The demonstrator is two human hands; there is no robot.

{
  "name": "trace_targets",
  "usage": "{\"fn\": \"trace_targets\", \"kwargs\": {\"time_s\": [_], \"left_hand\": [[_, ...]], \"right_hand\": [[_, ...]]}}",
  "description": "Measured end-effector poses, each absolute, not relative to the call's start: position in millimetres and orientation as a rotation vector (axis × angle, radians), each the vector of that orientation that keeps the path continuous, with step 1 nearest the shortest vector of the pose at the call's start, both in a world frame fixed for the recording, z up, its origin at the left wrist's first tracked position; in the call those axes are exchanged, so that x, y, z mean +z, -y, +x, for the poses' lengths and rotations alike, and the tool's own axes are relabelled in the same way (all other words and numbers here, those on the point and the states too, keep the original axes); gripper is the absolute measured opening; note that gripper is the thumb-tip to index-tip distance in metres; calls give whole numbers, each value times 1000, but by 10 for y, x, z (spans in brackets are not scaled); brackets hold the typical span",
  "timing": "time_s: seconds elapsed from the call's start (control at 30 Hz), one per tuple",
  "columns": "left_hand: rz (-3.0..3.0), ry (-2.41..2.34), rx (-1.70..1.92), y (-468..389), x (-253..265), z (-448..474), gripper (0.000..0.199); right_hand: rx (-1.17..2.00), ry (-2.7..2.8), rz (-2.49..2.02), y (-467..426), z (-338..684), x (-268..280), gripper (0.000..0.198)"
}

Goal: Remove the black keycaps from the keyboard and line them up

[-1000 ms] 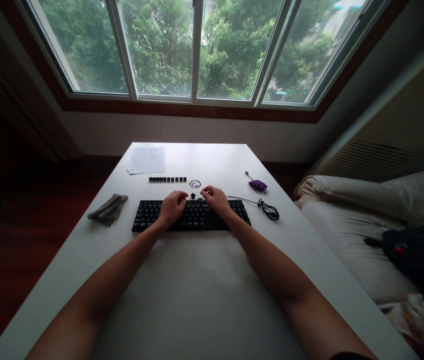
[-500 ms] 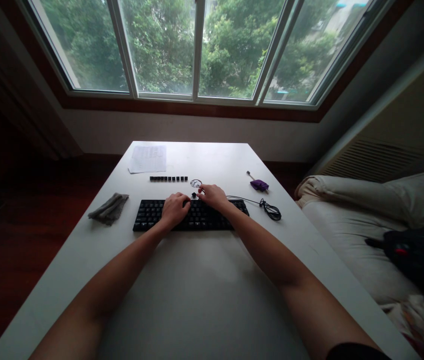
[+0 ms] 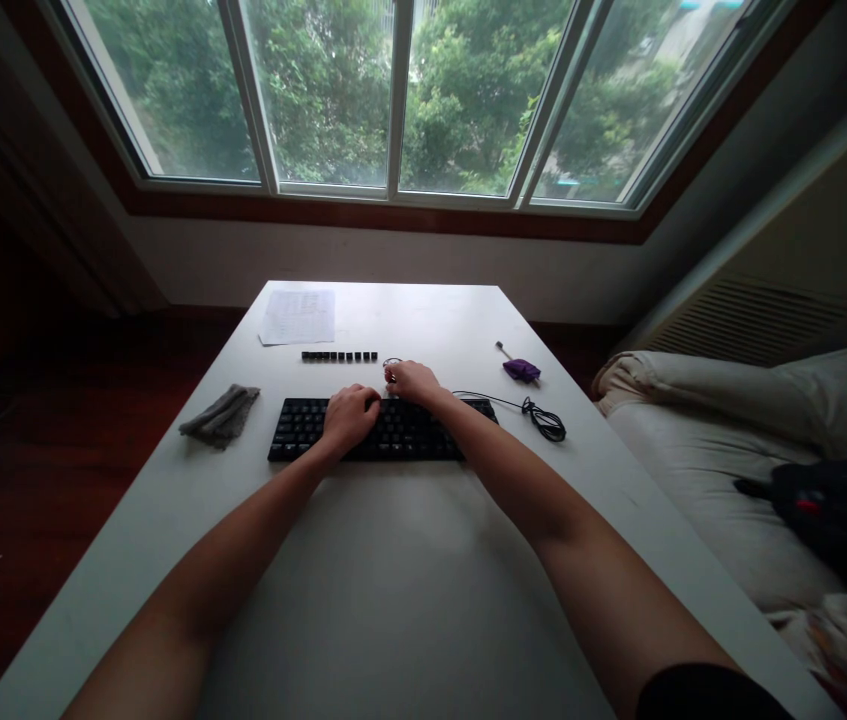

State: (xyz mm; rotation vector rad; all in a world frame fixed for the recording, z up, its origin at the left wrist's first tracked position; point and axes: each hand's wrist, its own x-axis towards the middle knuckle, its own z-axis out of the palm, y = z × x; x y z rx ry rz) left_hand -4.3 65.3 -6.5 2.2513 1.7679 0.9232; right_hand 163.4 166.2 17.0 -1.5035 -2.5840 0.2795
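Observation:
A black keyboard (image 3: 303, 430) lies across the white table. My left hand (image 3: 350, 415) presses down on its middle, fingers bent over the rear edge and thumb to the right. Just behind that edge, my right hand (image 3: 412, 381) is closed in a pinch on a small dark keycap (image 3: 391, 379), mostly hidden by the fingers. A thin wire loop (image 3: 391, 360) shows partly behind those fingertips. Farther back, several black keycaps (image 3: 339, 357) stand in a straight row.
On the white table (image 3: 393, 570) are a grey cloth (image 3: 222, 416) at left, a printed paper sheet (image 3: 298, 317) at the back, a purple item (image 3: 522, 371) with a stick, and a coiled black cable (image 3: 544, 421) at right. A sofa (image 3: 700, 480) stands beside the table.
My right hand has shifted slightly left and back, covering the keycap and most of the wire loop that showed before. My left hand stays on the keyboard.

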Motion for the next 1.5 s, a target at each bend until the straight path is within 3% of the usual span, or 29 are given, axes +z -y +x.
{"fn": "trace_targets", "kwargs": {"time_s": [0.17,0.37,0.6,0.73,1.27,1.5], "left_hand": [[2248,-1774,959,-623,-71,-11,13],[2262,-1779,941,-619,-75,-11,13],[2291,-1778,928,-603,-58,-11,13],[2262,-1771,940,-598,-53,-11,12],[2246,-1758,956,-601,-64,-12,11],[2290,-1824,841,-573,-17,13,14]], "right_hand": [[417,2476,-1346,-1742,1774,159,25],[490,2409,-1347,-1811,1835,144,17],[1289,2048,-1096,-1798,1850,295,31],[1521,1903,-997,-1738,1895,501,29],[1423,2047,-1050,-1343,2014,359,27],[1053,2243,-986,-1187,2117,133,32]]}}
